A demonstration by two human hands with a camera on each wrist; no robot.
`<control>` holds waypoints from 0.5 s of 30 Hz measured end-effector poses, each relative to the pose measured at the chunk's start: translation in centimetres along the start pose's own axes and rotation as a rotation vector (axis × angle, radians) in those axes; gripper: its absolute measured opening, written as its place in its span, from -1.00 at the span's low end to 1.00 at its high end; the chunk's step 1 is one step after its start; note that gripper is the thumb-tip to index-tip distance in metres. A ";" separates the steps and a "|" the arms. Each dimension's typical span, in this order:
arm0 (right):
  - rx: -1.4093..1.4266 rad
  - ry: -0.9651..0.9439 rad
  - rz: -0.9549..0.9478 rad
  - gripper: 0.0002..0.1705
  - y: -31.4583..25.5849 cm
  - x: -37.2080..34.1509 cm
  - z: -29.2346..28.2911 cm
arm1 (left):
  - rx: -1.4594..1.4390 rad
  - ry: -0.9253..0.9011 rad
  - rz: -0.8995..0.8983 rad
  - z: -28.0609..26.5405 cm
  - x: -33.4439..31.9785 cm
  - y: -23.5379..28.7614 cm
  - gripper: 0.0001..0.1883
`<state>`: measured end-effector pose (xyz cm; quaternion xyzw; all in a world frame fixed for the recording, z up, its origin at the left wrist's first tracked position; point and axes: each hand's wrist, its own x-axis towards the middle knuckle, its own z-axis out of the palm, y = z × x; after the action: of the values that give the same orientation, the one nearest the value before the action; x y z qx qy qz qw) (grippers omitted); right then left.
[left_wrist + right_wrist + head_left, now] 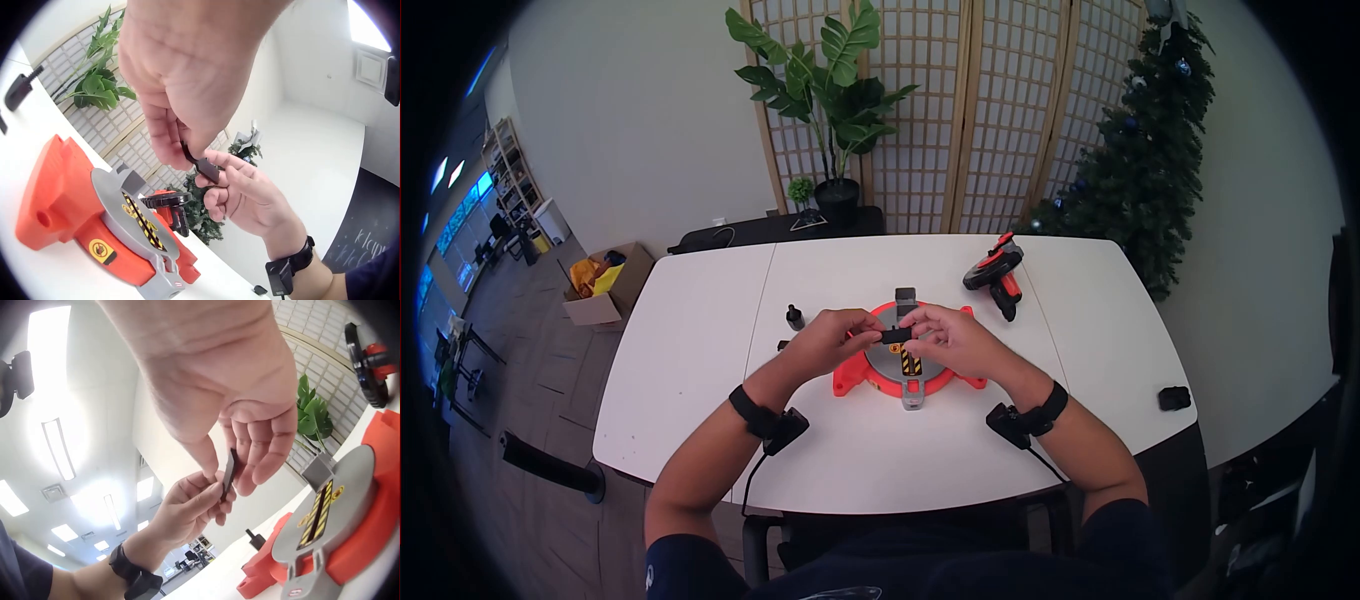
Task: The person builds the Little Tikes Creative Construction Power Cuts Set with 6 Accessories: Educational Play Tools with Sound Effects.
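Both hands meet over a toy saw base, an orange-red stand with a round grey turntable and a yellow-black striped slot strip. Between them they hold a small flat black plastic piece above the turntable. My left hand pinches its left end between thumb and fingers. My right hand has its thumb and fingertips around the other end. In the right wrist view, the black piece appears edge-on between the two hands, partly covered by fingers.
A red and black toy saw head with a round blade lies at the back right of the white table. A small black knobbed part stands left of the base. Near the right edge sits a black object.
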<state>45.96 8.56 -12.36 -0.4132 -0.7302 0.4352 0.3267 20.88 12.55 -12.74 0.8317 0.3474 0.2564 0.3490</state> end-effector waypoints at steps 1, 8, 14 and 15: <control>0.000 0.000 0.000 -0.61 0.2 0.2 0.4 | -0.016 0.016 0.014 0.3 0.1 0.0 -0.80; 0.141 0.066 0.125 -0.68 0.1 0.7 0.7 | -0.023 0.150 0.089 1.3 0.4 2.0 -0.78; 0.149 0.140 -0.031 -0.73 1.1 0.9 0.7 | 0.095 0.196 0.074 1.4 0.8 1.7 -0.81; 0.055 0.192 -0.160 -0.74 1.2 0.9 0.8 | 0.045 0.199 0.048 1.4 0.9 1.5 -0.82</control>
<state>45.26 9.40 -13.71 -0.3842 -0.7140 0.3861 0.4400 23.00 11.90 -12.38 0.8179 0.3660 0.3380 0.2878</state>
